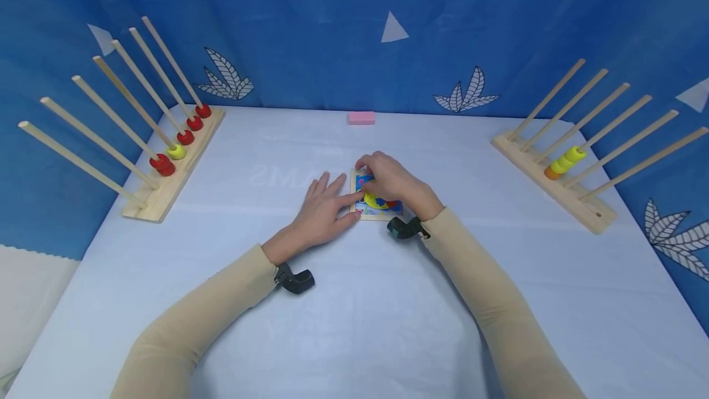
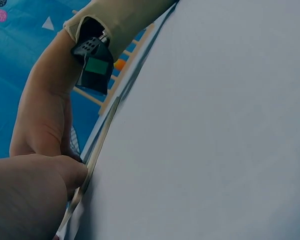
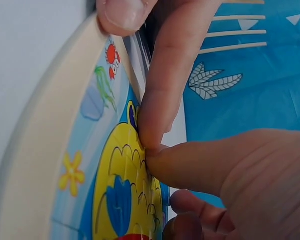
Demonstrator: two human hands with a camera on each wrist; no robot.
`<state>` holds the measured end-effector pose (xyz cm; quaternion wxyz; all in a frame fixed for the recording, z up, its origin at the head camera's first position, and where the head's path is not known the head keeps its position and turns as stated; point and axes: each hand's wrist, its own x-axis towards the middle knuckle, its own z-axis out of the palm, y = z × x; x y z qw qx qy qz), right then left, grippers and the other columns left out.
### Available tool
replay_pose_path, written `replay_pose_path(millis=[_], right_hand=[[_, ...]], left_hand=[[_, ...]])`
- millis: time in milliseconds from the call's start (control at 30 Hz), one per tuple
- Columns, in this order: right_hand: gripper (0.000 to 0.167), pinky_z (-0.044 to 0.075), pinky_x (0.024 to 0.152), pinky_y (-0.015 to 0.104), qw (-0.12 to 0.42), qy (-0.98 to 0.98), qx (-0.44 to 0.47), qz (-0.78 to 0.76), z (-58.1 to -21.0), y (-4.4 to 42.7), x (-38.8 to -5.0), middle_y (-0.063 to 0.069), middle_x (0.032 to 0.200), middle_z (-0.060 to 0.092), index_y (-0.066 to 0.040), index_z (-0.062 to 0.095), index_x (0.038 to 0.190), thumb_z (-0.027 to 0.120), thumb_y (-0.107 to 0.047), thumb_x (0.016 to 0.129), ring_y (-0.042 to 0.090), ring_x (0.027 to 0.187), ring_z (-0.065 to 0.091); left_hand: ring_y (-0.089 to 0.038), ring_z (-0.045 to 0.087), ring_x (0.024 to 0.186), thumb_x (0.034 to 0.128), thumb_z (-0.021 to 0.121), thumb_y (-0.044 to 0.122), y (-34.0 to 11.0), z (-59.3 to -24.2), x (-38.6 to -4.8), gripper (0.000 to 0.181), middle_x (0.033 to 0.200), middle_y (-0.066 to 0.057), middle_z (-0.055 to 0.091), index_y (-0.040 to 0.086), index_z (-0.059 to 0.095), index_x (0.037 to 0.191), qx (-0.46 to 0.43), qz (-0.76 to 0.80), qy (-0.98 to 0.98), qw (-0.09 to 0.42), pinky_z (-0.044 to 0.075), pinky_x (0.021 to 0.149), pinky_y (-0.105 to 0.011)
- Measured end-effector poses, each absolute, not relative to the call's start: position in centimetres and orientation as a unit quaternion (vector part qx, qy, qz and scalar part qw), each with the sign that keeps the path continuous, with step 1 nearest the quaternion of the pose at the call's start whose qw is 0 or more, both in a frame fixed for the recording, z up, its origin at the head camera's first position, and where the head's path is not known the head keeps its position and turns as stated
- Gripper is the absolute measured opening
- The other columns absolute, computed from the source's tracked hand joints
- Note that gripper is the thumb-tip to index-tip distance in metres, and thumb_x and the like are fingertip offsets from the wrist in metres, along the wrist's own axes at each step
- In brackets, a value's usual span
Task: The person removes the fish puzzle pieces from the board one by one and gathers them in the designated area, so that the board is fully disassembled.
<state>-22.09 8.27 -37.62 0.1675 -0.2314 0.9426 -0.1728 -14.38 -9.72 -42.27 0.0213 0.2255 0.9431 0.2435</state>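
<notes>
A small wooden-framed jigsaw puzzle (image 1: 376, 215) with a yellow fish (image 3: 122, 160) lies flat mid-table. My left hand (image 1: 321, 215) spreads its fingers at the puzzle's left side. Its index finger (image 3: 162, 85) reaches onto the fish, and its thumb rests on the frame's near edge. From the right, my right hand (image 1: 390, 178) bends over the puzzle, its thumb (image 3: 184, 165) pressing beside the left index fingertip and its other fingers curled at the far edge. In the left wrist view the left thumb (image 2: 65, 172) lies at the board's rim; the puzzle's face is hidden there.
A wooden peg rack (image 1: 183, 180) with red and yellow beads stands at the left. Another peg rack (image 1: 576, 205), with yellow and orange beads on one peg, stands at the right. A pink block (image 1: 362, 118) lies near the back edge, before a blue curtain (image 1: 332, 36).
</notes>
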Motion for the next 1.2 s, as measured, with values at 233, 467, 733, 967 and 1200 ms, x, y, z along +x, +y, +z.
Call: replay_pose_path(millis=[233,467,733,967,1200], right_hand=[[0.042,0.051,0.103,0.04,0.155,0.941,-0.244,-0.176,-37.77,8.57,-22.21,0.015,0.122,0.062,-0.003,0.064,0.133,0.072,-0.014,0.094,0.026,0.109,0.057],[0.036,0.052,0.1,0.041,0.143,0.94,-0.246,-0.189,-37.84,8.65,-22.15,0.016,0.119,0.063,-0.005,0.066,0.127,0.074,-0.013,0.092,0.027,0.107,0.057],[0.035,0.053,0.101,0.041,0.14,0.939,-0.24,-0.201,-37.84,8.55,-22.2,0.015,0.118,0.067,-0.007,0.067,0.125,0.075,-0.013,0.091,0.028,0.107,0.059],[0.035,0.054,0.099,0.041,0.146,0.939,-0.226,-0.212,-37.73,8.6,-22.09,0.014,0.118,0.066,-0.008,0.067,0.125,0.075,-0.014,0.092,0.027,0.106,0.059],[0.026,0.055,0.092,0.039,0.144,0.935,-0.227,-0.23,-37.36,8.88,-22.07,0.013,0.113,0.067,-0.01,0.066,0.121,0.069,-0.012,0.096,0.027,0.098,0.06]], left_hand=[[-0.056,0.02,0.152,0.0995,0.061,0.039,-9.68,-42.24,-14.37,0.047,0.162,-0.025,0.037,0.023,0.061,0.144,0.225,0.241,0.944,0.023,0.016,0.121,-0.073],[-0.056,0.021,0.152,0.0995,0.06,0.039,-9.66,-42.02,-14.33,0.046,0.161,-0.025,0.037,0.023,0.061,0.143,0.227,0.245,0.942,0.022,0.016,0.12,-0.073],[-0.056,0.021,0.152,0.0998,0.06,0.039,-9.76,-42.19,-14.42,0.046,0.161,-0.025,0.038,0.023,0.061,0.143,0.226,0.244,0.943,0.022,0.016,0.12,-0.074],[-0.056,0.021,0.152,0.0993,0.061,0.039,-9.75,-42.42,-14.53,0.047,0.161,-0.025,0.038,0.024,0.061,0.143,0.226,0.245,0.943,0.022,0.016,0.12,-0.074],[-0.055,0.019,0.153,0.0994,0.06,0.039,-9.74,-42.26,-14.46,0.047,0.162,-0.024,0.036,0.023,0.061,0.143,0.222,0.238,0.945,0.03,0.015,0.121,-0.073]])
